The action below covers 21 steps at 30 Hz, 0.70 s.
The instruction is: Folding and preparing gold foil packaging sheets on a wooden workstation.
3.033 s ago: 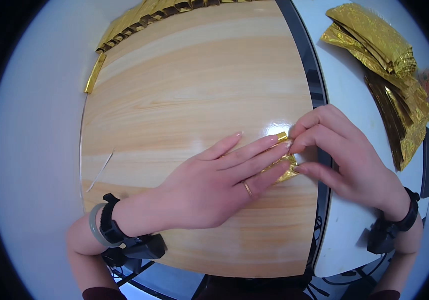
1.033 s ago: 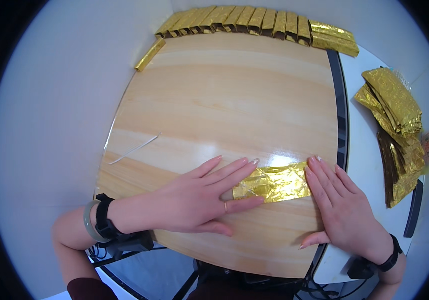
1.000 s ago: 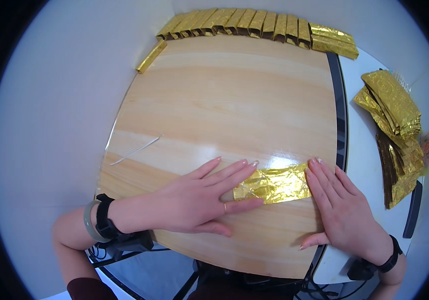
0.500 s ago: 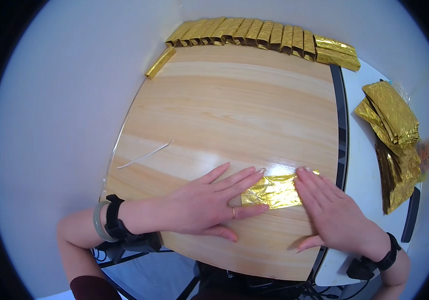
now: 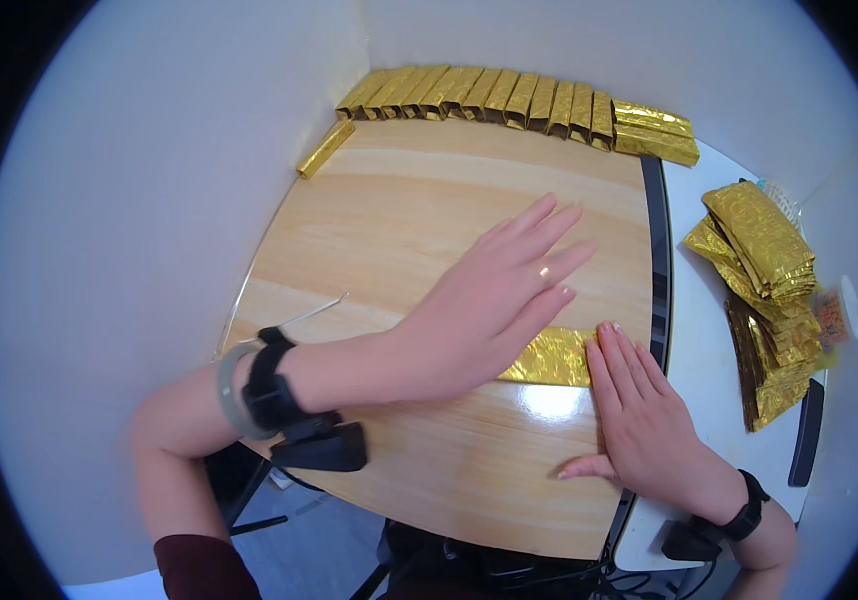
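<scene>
A flat, shiny gold foil sheet (image 5: 556,358) lies on the wooden board, its left part hidden beneath my left forearm and hand. My left hand (image 5: 494,300) hovers over the sheet's far left side, fingers stretched and apart, holding nothing. It wears a ring, with a bangle and a black strap at the wrist. My right hand (image 5: 644,420) rests flat, its fingertips on the right end of the sheet and its thumb held out to the side.
Several folded gold foil tubes (image 5: 479,95) line the board's far edge. One gold strip (image 5: 326,150) lies at far left, a thin white stick (image 5: 314,310) left of centre. Gold foil sheets (image 5: 759,240) are piled on the white table at right, near a clear tub (image 5: 836,312).
My left hand has lifted off the foil and swung up and to the right. My right hand stays on the sheet's right end. The view has shifted slightly.
</scene>
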Available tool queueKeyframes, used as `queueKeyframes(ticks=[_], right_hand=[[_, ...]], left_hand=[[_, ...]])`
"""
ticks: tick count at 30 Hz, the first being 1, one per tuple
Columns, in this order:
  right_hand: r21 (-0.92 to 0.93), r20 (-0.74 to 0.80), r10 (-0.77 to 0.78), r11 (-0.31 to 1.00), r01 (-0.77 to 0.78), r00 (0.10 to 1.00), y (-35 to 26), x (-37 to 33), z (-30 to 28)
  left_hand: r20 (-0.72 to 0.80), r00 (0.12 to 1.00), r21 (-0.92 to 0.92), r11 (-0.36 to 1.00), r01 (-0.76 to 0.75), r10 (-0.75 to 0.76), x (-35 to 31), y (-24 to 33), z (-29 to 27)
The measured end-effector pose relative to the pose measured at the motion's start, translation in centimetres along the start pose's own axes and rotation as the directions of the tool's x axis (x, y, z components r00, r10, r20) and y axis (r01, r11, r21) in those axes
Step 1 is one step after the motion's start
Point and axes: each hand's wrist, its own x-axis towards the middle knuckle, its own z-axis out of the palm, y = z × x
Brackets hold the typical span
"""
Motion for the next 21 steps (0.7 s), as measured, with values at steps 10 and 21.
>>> queueKeyframes(ticks=[10,21], right_hand=[[0.060,-0.070,0.019,0.998,-0.015,0.997,1.4,1.1,1.0],[0.067,-0.064,0.011,0.998,-0.006,0.998,2.1,1.1,0.7]], left_hand=[[-0.049,0.993,0.226,0.967,0.114,-0.106,3.6,-3.3,8.7],[0.049,0.958,0.406,0.882,0.238,-0.281,1.3,-4.3,5.7]])
